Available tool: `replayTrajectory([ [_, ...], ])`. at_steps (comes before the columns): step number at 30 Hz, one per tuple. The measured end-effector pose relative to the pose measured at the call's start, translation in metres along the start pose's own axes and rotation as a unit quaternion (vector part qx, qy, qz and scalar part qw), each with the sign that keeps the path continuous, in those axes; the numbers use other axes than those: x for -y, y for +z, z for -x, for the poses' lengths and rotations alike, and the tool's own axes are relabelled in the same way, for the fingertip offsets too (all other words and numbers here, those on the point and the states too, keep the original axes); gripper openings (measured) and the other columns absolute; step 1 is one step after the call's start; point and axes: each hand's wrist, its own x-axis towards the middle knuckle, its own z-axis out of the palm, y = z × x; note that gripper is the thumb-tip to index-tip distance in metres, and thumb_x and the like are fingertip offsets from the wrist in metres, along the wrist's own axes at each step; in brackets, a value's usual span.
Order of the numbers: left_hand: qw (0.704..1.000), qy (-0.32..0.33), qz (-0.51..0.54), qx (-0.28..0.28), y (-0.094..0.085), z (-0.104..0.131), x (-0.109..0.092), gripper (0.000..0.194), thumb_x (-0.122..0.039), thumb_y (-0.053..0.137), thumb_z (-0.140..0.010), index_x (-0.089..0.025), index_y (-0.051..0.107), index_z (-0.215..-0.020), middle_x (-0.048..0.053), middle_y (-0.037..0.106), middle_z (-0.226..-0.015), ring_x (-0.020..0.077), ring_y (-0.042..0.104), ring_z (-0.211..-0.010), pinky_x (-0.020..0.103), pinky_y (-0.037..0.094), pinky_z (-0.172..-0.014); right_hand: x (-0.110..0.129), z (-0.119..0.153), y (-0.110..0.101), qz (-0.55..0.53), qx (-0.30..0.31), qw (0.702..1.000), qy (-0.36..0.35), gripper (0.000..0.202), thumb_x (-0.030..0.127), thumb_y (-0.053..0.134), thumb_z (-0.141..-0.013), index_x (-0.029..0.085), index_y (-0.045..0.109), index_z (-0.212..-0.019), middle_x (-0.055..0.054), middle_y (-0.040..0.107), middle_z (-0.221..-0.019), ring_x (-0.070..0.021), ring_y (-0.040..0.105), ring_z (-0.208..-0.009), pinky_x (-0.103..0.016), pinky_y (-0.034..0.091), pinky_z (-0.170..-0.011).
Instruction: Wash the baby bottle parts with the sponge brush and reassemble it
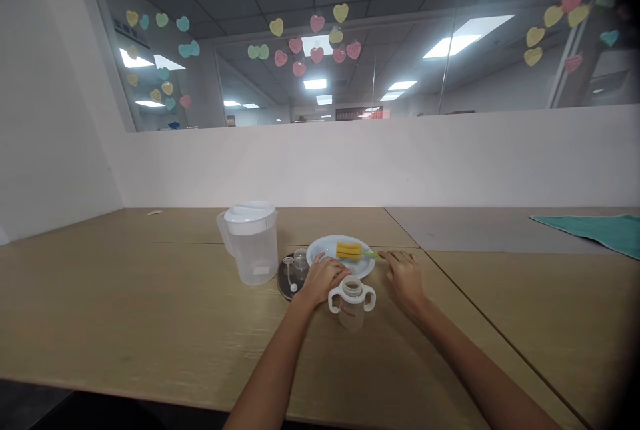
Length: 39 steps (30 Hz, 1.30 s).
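A yellow sponge bottle brush lies across the white plate, its green handle pointing right. My right hand has its fingers closed on the end of that handle. At the plate's front left rim is my left hand, fingers stretched to the right and thumb apart from them; its underside is hidden. Just in front of the plate, a clear baby bottle with two white side handles stands upright and uncapped. Left of my left hand, a dark round tray carries a straw piece and a clear cap.
A translucent lidded pitcher stands left of the tray. Far right, a green cloth lies on the table. Behind the table, a white wall rises to a glass window with heart-shaped notes.
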Motion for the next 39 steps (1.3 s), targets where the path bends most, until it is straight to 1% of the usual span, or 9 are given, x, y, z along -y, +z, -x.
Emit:
replayTrajectory([
  [4,0.986,-0.033,0.134,-0.094,0.002,-0.003,0.001,0.025,-0.036,0.05,-0.085,-0.022,0.07,-0.089,0.005,0.07,-0.098,0.0173,0.061,-0.094,0.034,0.04,-0.095,-0.001,-0.001,-0.001,-0.007,-0.016,1.0,0.006,0.043,-0.002,0.043,-0.064,0.018,0.065,-0.096,-0.004,0.068,-0.086,-0.0194,0.055,-0.079,-0.03,0.033,-0.071],
  [9,0.918,-0.127,0.266,-0.263,0.007,-0.009,0.005,0.019,-0.031,0.067,-0.068,-0.016,0.069,-0.08,0.007,0.071,-0.085,0.0174,0.066,-0.079,0.031,0.051,-0.079,-0.001,-0.002,0.0,-0.028,-0.036,0.999,0.025,0.041,-0.001,0.042,-0.068,0.017,0.065,-0.096,-0.004,0.068,-0.086,-0.0192,0.055,-0.078,-0.03,0.034,-0.071],
  [12,0.879,-0.158,0.328,-0.309,0.009,-0.01,0.012,0.019,-0.029,0.068,-0.066,-0.014,0.065,-0.077,0.007,0.07,-0.078,0.0161,0.066,-0.071,0.029,0.053,-0.071,-0.001,-0.002,0.002,-0.048,-0.053,0.997,0.025,0.042,0.0,0.041,-0.07,0.017,0.064,-0.1,-0.005,0.068,-0.089,-0.0192,0.055,-0.08,-0.031,0.035,-0.072],
  [15,0.864,-0.149,0.346,-0.333,0.009,-0.01,0.016,0.019,-0.028,0.067,-0.067,-0.015,0.062,-0.08,0.006,0.068,-0.078,0.0147,0.066,-0.071,0.027,0.053,-0.07,-0.001,0.0,0.004,-0.066,-0.07,0.995,0.014,0.041,0.003,0.039,-0.074,0.017,0.063,-0.104,-0.005,0.067,-0.093,-0.0193,0.056,-0.084,-0.032,0.038,-0.076],
  [20,0.874,-0.129,0.323,-0.339,0.009,-0.009,0.016,0.013,-0.027,0.063,-0.072,-0.016,0.063,-0.078,0.006,0.066,-0.083,0.014,0.064,-0.077,0.026,0.053,-0.073,0.001,0.002,0.004,-0.093,-0.103,0.99,0.024,0.044,0.005,0.037,-0.078,0.016,0.059,-0.113,-0.008,0.065,-0.101,-0.0185,0.057,-0.091,-0.031,0.044,-0.079],
  [26,0.887,-0.075,0.291,-0.35,0.005,-0.007,0.012,0.01,-0.025,0.056,-0.078,-0.017,0.062,-0.076,0.003,0.061,-0.082,0.0136,0.061,-0.08,0.026,0.053,-0.073,0.003,0.003,0.005,-0.089,-0.064,0.991,-0.07,0.058,0.0,0.035,-0.07,0.019,0.054,-0.122,-0.007,0.063,-0.104,-0.0178,0.057,-0.094,-0.03,0.046,-0.084],
  [32,0.919,-0.069,0.163,-0.351,-0.003,-0.001,0.01,0.01,-0.018,0.052,-0.081,-0.019,0.061,-0.077,0.001,0.06,-0.082,0.0132,0.059,-0.082,0.026,0.049,-0.076,-0.001,0.004,0.01,-0.03,-0.015,0.999,-0.025,0.056,-0.001,0.038,-0.068,0.017,0.057,-0.117,-0.007,0.065,-0.1,-0.0194,0.058,-0.088,-0.029,0.049,-0.073],
  [36,0.963,-0.046,-0.019,-0.264,-0.015,0.01,0.021,0.019,-0.013,0.048,-0.082,-0.022,0.063,-0.088,0.002,0.061,-0.09,0.0137,0.057,-0.087,0.026,0.044,-0.081,-0.003,0.006,0.01,-0.018,0.002,1.0,0.007,0.052,0.0,0.04,-0.069,0.019,0.059,-0.114,-0.006,0.066,-0.101,-0.019,0.059,-0.087,-0.028,0.047,-0.07],
  [39,0.97,-0.059,-0.133,-0.193,-0.023,0.018,0.033,0.022,-0.01,0.048,-0.08,-0.022,0.065,-0.089,0.004,0.061,-0.09,0.0158,0.056,-0.087,0.027,0.043,-0.08,-0.002,0.006,0.008,-0.012,0.005,1.0,0.022,0.049,0.002,0.041,-0.071,0.019,0.06,-0.113,-0.006,0.067,-0.1,-0.0182,0.059,-0.086,-0.026,0.046,-0.068],
])
